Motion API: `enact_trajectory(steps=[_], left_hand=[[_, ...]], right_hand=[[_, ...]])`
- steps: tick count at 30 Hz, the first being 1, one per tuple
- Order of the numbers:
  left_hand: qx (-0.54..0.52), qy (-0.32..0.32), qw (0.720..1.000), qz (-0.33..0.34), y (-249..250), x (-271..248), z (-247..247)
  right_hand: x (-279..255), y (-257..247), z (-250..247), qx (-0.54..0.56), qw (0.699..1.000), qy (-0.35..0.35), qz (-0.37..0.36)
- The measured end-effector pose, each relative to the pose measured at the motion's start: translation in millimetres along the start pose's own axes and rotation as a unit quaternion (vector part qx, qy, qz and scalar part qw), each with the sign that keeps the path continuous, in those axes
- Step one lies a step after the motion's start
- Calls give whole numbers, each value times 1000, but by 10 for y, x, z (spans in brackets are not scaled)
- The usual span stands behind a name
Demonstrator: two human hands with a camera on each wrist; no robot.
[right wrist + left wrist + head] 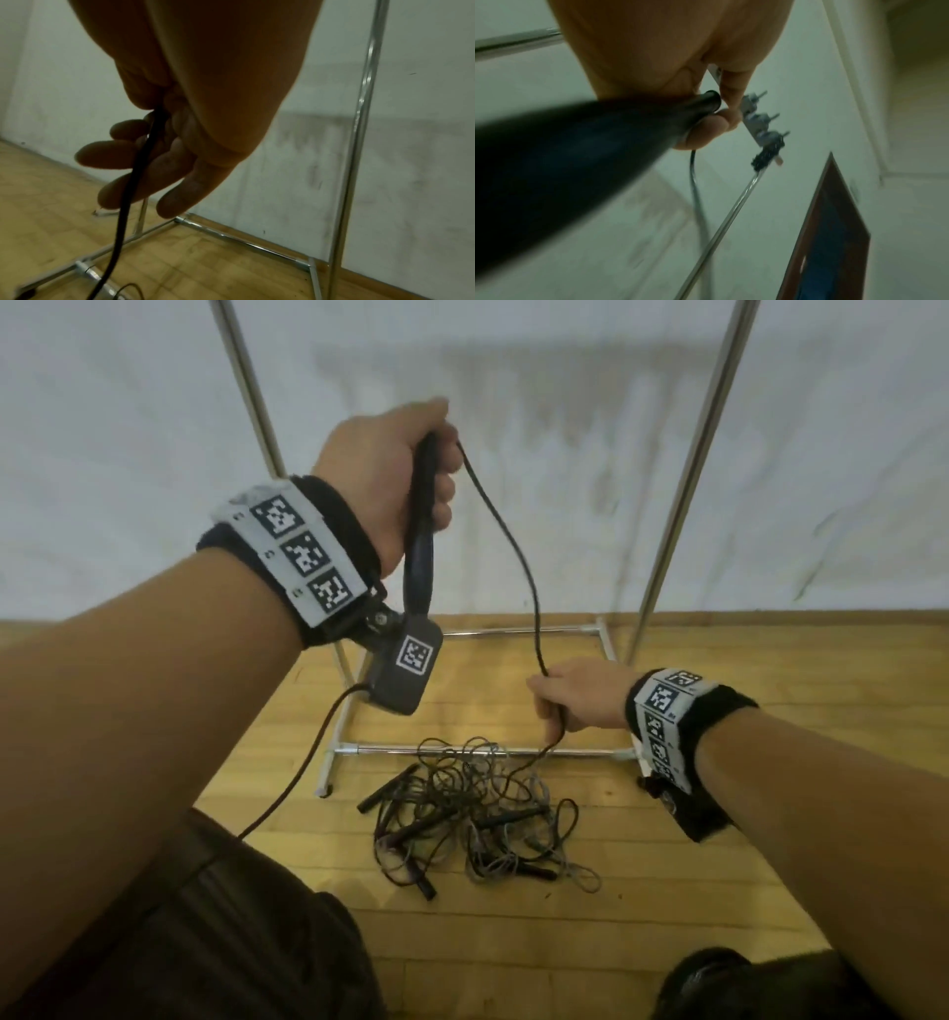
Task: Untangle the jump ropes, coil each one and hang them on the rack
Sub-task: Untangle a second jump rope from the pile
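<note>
My left hand (390,469) is raised in front of me, fingers wrapped round a black jump-rope handle (418,546) that points down past my wrist. From the top of that handle a thin black cord (518,557) arcs over and drops to my right hand (570,693), held lower and to the right. There the thumb and forefinger pinch the cord, while the other fingers (102,156) hang loosely curled beside it. Below my right hand the cord runs on down into the tangled pile of ropes (477,814) on the wooden floor (744,814).

Both wrists wear black bands carrying white strips of square black-and-white coded markers; small characters sit beside them, too small for me to read. A dark camera box (405,670) under my left wrist bears one more marker.

The pile is a loose knot of thin dark and grey cords with several slim black handles poking out. It lies just in front of the chrome rack's (683,480) base bar, with some loops crossing that bar. The rack stands against a pale wall (513,428).
</note>
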State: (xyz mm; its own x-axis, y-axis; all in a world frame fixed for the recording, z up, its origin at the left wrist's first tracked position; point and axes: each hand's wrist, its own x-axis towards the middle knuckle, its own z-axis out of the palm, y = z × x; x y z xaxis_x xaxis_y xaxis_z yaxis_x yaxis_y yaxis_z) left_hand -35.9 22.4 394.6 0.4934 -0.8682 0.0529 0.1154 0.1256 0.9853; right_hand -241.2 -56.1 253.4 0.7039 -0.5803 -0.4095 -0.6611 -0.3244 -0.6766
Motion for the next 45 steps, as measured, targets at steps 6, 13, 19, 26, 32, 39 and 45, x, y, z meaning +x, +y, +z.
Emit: enact_trajectory(steps=[6,13,19,26,32,39,45], left_hand=[[145,-51,988,-21,-502,15,32],[200,-89,976,1,-548,283,16],[338,-15,940,-37,-728,531,-61],[505,-55,861,-26,-906,715,-6],[545,-160,823,-16,-972,844,15],[542,-249,801,-55,-981,930,-41],[504,-281,816,-43,-868,991,-160]], right_hand=[[-170,-579,-596,-3,991,127,-42],[-167,-1210,-1297,100,945,277,-140],[180,-736,-826,-240,962,121,-41],[659,-561,-658,-48,997,43,-33],[821,-484,-613,-50,998,0,-24],[903,-430,-702,68,995,16,-65],[915,-390,-752,169,978,37,-117]])
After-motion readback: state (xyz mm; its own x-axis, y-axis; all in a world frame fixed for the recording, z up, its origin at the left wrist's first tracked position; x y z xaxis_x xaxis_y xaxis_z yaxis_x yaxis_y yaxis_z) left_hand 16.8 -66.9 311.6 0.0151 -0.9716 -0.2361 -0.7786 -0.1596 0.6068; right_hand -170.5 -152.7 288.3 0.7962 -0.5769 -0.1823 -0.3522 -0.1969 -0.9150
